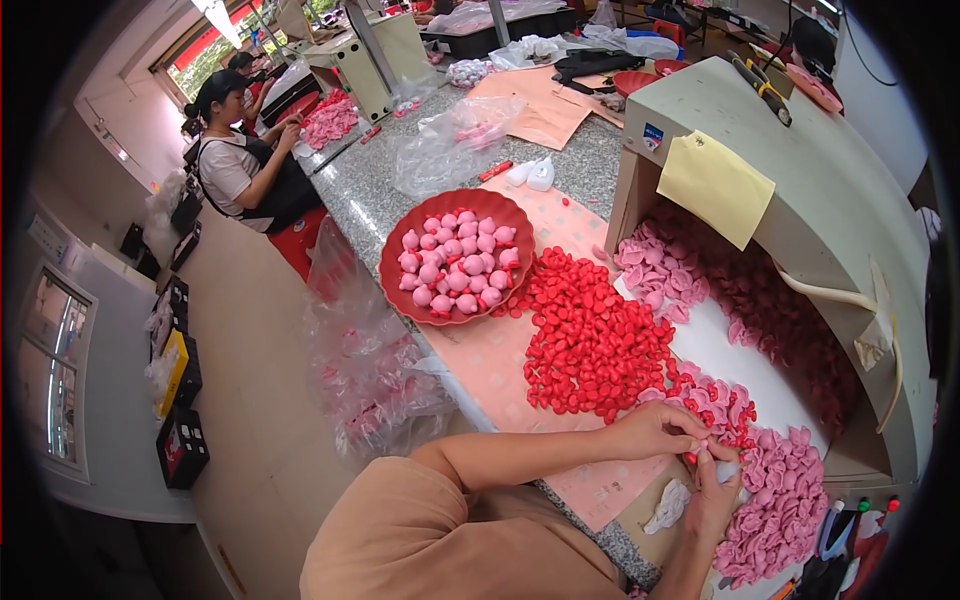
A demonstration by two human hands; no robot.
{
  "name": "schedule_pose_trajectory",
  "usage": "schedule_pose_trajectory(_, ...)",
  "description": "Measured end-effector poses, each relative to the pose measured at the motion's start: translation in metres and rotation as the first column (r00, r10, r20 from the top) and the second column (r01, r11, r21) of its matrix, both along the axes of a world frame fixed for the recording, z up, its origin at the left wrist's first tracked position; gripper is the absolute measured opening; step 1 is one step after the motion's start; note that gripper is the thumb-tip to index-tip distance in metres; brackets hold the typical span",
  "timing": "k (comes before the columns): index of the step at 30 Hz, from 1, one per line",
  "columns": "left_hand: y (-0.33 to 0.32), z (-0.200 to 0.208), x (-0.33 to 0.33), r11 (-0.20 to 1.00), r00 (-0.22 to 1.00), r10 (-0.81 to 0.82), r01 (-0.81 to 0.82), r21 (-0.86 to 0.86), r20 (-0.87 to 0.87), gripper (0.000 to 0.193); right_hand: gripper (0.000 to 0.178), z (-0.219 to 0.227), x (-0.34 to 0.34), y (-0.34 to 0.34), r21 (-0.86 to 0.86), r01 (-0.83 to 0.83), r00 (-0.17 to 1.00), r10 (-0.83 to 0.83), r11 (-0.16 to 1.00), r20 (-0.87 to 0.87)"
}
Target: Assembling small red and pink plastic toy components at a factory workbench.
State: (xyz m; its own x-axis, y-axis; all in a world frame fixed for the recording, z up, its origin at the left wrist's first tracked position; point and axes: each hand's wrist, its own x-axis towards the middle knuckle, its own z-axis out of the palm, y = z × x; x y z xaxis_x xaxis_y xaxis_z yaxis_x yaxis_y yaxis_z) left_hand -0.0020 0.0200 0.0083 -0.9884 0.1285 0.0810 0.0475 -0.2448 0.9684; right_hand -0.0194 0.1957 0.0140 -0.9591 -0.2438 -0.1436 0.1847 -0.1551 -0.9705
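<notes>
My left hand (655, 429) and my right hand (714, 492) meet at the fingertips, both closed on a small pink-and-red piece (702, 453) that the fingers partly hide. Just beyond them spreads a heap of small glossy red pieces (595, 345). Thin, curled pink pieces (770, 510) are piled beside my right hand, with some red ones mixed in near my fingers. To the left, a scalloped red bowl (392, 272) holds many round pink pieces (463, 250) with red parts on them.
A grey hooded machine (790, 150) arches over more pink pieces on the right. A crumpled white cloth (667, 505) lies by my right wrist. Plastic bags (370, 390) hang along the table's left edge. Across the granite table (375, 170), another person (240, 160) sits working.
</notes>
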Motion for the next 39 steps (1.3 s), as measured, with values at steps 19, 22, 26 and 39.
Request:
schedule_pose_trajectory(19,0.004,-0.008,-0.004,0.997,1.000,-0.001,0.000,0.071,0.011,0.018,0.012,-0.003,-0.002,-0.001,-0.016,0.022,0.998,-0.021,1.000,0.056)
schedule_pose_trajectory(22,0.001,-0.008,-0.001,0.993,0.998,-0.010,0.002,0.116,0.063,0.018,0.013,0.004,-0.001,-0.002,0.020,0.014,0.997,-0.016,1.000,0.071)
schedule_pose_trajectory(26,0.000,0.002,0.000,1.000,0.999,0.012,-0.012,-0.002,-0.030,0.018,0.012,0.011,0.000,-0.002,-0.007,0.011,0.998,-0.010,1.000,0.057)
schedule_pose_trajectory(39,0.000,-0.006,-0.001,1.000,1.000,-0.006,0.006,0.005,-0.020,0.020,0.014,0.002,0.001,0.002,-0.007,0.015,0.997,-0.015,1.000,0.078)
